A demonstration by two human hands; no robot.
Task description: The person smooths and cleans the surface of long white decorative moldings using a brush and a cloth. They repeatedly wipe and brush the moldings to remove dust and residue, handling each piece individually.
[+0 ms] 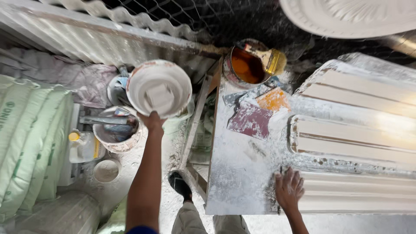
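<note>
Head view: you're gripping the white bowl (159, 89) by its rim with your left hand (151, 121), out over the bucket (116, 135), while your right hand (289, 188) is pressing flat and empty on the dusty table (236, 173) (one-handed grip could be tipping the bowl).

Light: bright, from right | Glare: washes out white moulding (359, 130) | Shadows: soft | Blur: slight | Edges: wide-angle bending

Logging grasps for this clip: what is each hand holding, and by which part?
Left hand grips the white plaster-filled bowl by its near rim. Right hand holds nothing, resting flat on the dusty table.
</note>
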